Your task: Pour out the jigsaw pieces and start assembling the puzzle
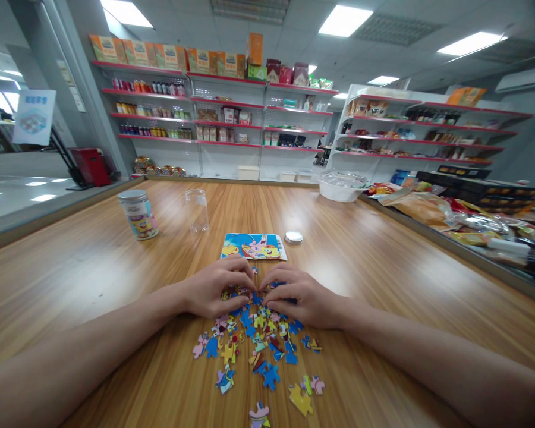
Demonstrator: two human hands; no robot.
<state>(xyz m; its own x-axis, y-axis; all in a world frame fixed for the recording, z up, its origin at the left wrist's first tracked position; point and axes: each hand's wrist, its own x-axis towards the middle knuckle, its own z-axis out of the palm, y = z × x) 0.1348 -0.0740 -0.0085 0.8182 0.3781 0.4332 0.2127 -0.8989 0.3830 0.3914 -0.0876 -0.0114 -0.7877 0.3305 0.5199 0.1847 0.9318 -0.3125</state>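
Several loose, colourful jigsaw pieces (258,348) lie scattered on the wooden table (383,249) in front of me. My left hand (218,288) and my right hand (296,297) rest palm down at the far edge of the pile, fingertips almost meeting over a few pieces (255,295). Whether either hand grips a piece is hidden by the fingers. Just beyond the hands lies a printed cartoon picture card (254,246).
An empty clear jar (197,210) stands behind the card, its silver lid (293,237) to the right. A closed, labelled jar (138,214) stands at the left. A white bowl (342,189) and snack packets (428,208) line the right edge. Shop shelves (223,107) fill the background.
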